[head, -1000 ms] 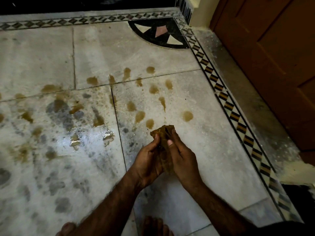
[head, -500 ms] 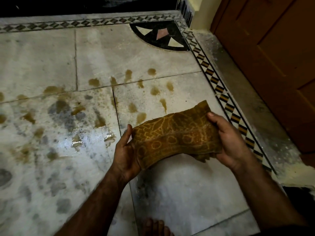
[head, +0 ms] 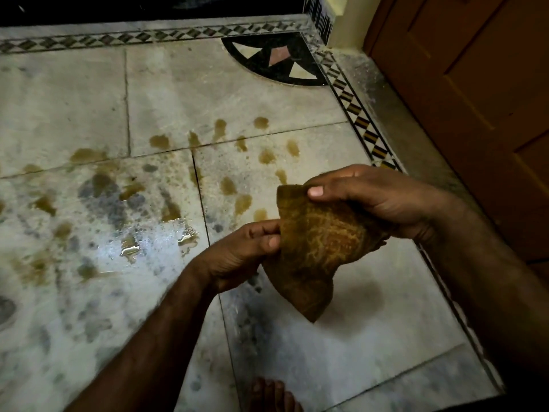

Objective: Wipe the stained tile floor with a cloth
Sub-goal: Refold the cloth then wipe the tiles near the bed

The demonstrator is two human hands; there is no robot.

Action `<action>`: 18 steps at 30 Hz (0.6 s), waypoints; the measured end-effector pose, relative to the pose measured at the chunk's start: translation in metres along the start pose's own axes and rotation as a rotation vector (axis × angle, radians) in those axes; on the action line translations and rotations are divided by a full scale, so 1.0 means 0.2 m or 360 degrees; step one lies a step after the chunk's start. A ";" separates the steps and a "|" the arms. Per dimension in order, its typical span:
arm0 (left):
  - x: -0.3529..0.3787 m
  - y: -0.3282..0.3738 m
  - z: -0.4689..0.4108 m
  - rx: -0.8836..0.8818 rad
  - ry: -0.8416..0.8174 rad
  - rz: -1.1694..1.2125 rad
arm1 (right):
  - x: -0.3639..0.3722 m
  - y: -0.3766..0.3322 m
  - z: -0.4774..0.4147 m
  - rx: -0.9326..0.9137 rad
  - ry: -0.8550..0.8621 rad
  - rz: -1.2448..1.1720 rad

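Brown patterned cloth (head: 312, 251) held in air above pale tile floor (head: 356, 337), folded, lower corner hanging to point. Left hand (head: 237, 257) pinches cloth's left edge between thumb and fingers. Right hand (head: 377, 200) grips upper edge, thumb on top, fingers curled behind. Brown stains (head: 264, 156) dotted across tiles beyond hands; wet glossy puddle (head: 130, 248) to left. Patterned border strip (head: 356, 114) runs along right, wooden door (head: 475, 99) beyond it. Bare toes (head: 273, 394) at bottom edge.
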State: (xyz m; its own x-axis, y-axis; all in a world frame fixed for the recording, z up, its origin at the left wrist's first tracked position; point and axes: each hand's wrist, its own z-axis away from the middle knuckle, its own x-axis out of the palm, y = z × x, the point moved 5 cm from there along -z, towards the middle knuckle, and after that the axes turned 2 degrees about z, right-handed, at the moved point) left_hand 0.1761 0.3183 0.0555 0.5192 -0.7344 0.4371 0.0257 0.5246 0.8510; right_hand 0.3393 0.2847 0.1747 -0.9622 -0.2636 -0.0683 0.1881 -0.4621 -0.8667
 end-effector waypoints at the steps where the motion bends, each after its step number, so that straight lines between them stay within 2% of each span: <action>1: 0.04 0.03 0.00 -0.0014 -0.0121 -0.0011 | -0.03 -0.01 0.00 0.0014 0.0024 0.0024; 4: 0.12 0.08 0.01 -0.0088 -0.0298 0.0038 | -0.15 0.02 -0.04 0.0092 0.0170 0.0013; 9: 0.19 0.13 -0.01 -0.0069 -0.0131 0.0147 | -0.23 0.20 -0.10 0.0234 0.0374 -0.0169; 12: 0.20 0.12 -0.02 -0.0038 0.0055 0.0378 | -0.21 0.37 -0.12 0.0256 0.0478 -0.0650; 15: 0.16 0.07 -0.02 -0.0075 0.0235 0.0616 | -0.06 0.62 -0.13 0.0406 0.0610 -0.1207; 18: 0.13 0.05 -0.01 -0.0107 0.0319 0.0695 | 0.22 0.76 -0.11 0.0539 0.0468 -0.1445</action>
State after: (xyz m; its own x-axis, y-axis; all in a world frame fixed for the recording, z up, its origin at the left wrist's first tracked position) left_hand 0.1916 0.3063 0.0742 0.6479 -0.3453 0.6790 -0.1795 0.7971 0.5766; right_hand 0.3221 0.2222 0.0283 -0.7708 0.5050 0.3884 -0.6371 -0.6119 -0.4687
